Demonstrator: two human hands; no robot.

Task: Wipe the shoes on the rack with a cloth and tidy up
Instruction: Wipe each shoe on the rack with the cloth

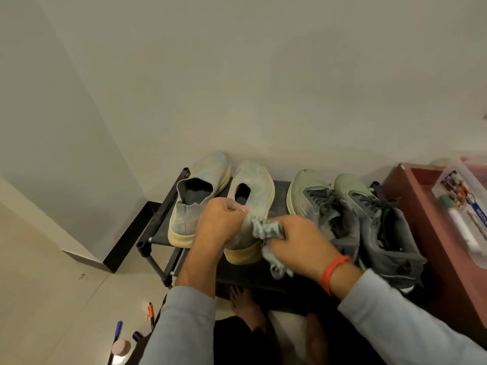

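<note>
A black shoe rack (158, 222) stands against the wall with two pairs of shoes on its top shelf. The left pair is pale blue knit slip-ons with cream soles: one (197, 196) at the far left, the other (253, 196) beside it. My left hand (221, 222) grips the heel collar of that second slip-on. My right hand (292, 238) is closed on a crumpled grey cloth (266, 229) pressed against the shoe's right side near the heel. A grey-green laced pair (350, 206) sits to the right.
A reddish-brown cabinet (432, 233) stands right of the rack with a clear plastic packet (463, 206) on top. Pens (150, 312) and small bottles (121, 347) lie on the tiled floor at lower left. My bare foot (245, 304) is under the rack's front edge.
</note>
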